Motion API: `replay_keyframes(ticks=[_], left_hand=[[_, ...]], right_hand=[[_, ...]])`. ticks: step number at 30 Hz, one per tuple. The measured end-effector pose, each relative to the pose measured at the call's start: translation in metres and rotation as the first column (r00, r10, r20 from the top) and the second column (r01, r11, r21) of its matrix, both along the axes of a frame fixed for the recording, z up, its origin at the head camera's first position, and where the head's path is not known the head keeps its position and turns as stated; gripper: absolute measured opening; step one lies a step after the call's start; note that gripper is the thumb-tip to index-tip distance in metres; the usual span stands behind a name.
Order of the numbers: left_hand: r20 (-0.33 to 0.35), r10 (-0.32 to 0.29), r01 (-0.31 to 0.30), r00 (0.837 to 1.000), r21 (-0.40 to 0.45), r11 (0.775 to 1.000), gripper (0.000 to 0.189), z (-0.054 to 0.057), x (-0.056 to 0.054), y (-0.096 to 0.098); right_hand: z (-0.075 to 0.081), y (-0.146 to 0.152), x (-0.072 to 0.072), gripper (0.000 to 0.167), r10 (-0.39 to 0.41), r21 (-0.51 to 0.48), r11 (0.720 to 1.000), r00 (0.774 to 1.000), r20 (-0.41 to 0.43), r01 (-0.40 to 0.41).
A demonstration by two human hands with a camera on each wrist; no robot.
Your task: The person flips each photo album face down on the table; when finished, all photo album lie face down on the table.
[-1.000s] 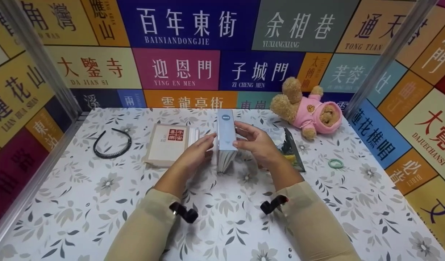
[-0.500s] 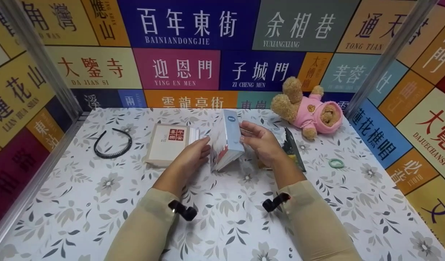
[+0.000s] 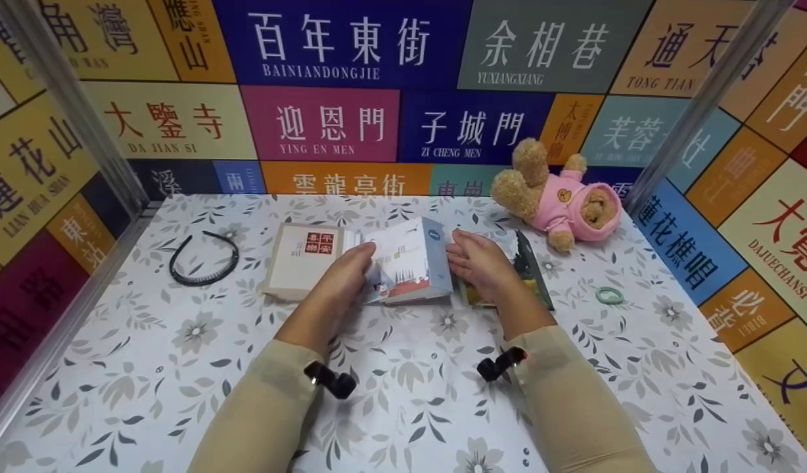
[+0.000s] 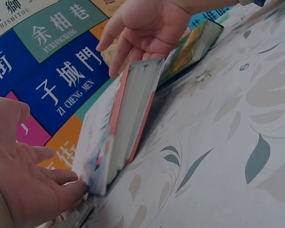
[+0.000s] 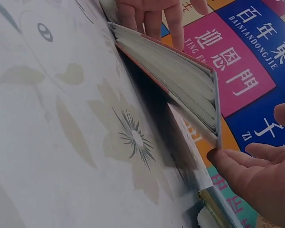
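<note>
Behind everything, a wall of coloured street signs [image 3: 351, 39] backs a flowered table [image 3: 390, 407]. At the table's far right lies a bear [image 3: 577, 203] in a pink hoodie. A beige book [image 3: 292, 269] lies left of centre and a dark book [image 3: 525, 256] right of centre; between them stands the blue-spined book [image 3: 403, 259], tilted, its left edge low and its spine raised on the right. The step in hand looks like laying it flat; the next move seems to call for easing the spine down gently. Its pale cover has a red band along the near edge, and its pages show beneath, a little fanned. The left hand [image 3: 341, 269] is by the low edge, fingers stretched, thumb apart; the right hand [image 3: 485, 266] has its fingers extended too, one fingertip against the spine's near corner. Neither grips. A black headband [image 3: 204, 283] lies far left, and a small green ring [image 3: 610, 302] right of the dark book.
</note>
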State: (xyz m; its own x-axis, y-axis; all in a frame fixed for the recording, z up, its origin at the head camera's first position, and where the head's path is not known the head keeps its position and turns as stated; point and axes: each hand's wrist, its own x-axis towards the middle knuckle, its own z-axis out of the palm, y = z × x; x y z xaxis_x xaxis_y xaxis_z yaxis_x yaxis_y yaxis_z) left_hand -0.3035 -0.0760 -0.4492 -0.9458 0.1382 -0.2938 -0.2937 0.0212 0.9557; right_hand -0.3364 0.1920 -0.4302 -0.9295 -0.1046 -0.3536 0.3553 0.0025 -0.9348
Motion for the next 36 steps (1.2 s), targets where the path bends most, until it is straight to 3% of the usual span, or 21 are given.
replay_keyframes(ticks=[5,15,22,27,32,36], left_hand=[[-0.042,0.011,-0.014,0.999,-0.069,0.998,0.067,0.002,-0.001,-0.001],[-0.010,0.002,-0.002,1.000,0.034,0.999,0.068,0.004,0.001,-0.001],[0.034,0.028,-0.029,0.999,0.019,0.999,0.072,0.006,0.002,-0.001],[0.018,0.042,-0.043,0.999,0.045,0.998,0.070,0.006,0.000,-0.002],[-0.012,0.098,-0.096,0.995,0.072,0.993,0.064,0.010,-0.001,-0.012],[-0.024,0.163,-0.161,0.986,0.075,0.984,0.062,0.016,-0.003,-0.023]], right_hand=[[0.000,-0.004,0.002,0.075,0.006,0.015,1.000,0.999,0.048,-0.007],[-0.008,-0.012,0.004,0.076,0.059,0.006,0.998,0.998,0.008,-0.059],[-0.007,-0.015,0.007,0.073,0.080,0.033,0.996,0.997,-0.007,-0.080],[0.000,-0.019,0.012,0.070,0.082,0.052,0.995,0.996,-0.024,-0.081],[0.005,-0.030,0.018,0.066,0.083,0.013,0.997,0.989,-0.124,-0.082],[0.004,-0.046,0.021,0.059,0.083,-0.048,0.994,0.969,-0.232,-0.096]])
